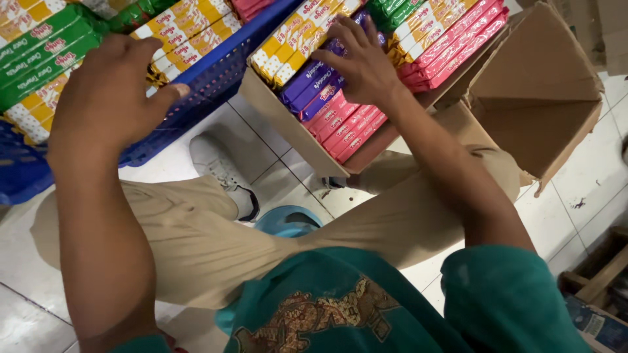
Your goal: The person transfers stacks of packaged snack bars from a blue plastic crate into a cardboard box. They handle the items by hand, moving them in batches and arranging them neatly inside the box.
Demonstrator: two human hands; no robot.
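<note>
My right hand [361,62] rests fingers-spread on the purple wafer packs [307,82] in a shallow cardboard box [288,127], beside pink packs [343,124] and yellow packs [297,36]. It presses on them rather than holding one. My left hand [108,88] reaches over the rim of a blue plastic basket [209,82] that holds yellow packs [186,26] and green packs [46,42]; its fingers curl down among them, and what they grip is hidden.
An open, empty cardboard box [536,98] lies on its side at the right. I sit on a blue stool [288,222] over white floor tiles, my knees spread and one white shoe [219,170] below the basket. A wooden crate [598,281] stands at the lower right.
</note>
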